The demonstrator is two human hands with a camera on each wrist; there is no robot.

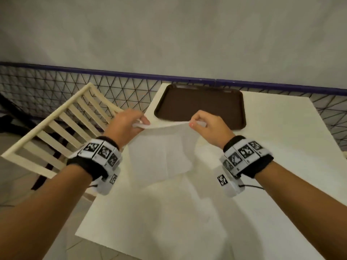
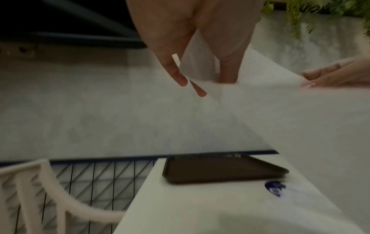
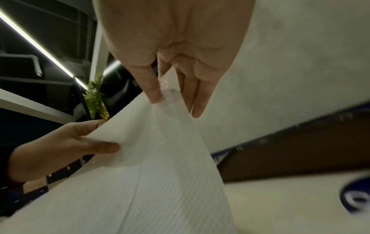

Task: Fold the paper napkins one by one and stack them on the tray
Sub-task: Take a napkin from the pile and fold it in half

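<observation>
Both hands, left hand (image 1: 125,123) and right hand (image 1: 208,126), pinch napkin (image 1: 161,154); wrist views reveal plant (image 3: 96,98).

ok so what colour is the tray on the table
Dark brown; the tray shows best in the head view, with nothing on it.

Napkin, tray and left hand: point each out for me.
napkin (image 1: 159,158), head view, middle of the hanging sheet.
tray (image 1: 199,104), head view, bare brown floor.
left hand (image 1: 124,126), head view, back of the hand pinching the napkin's corner.
</observation>
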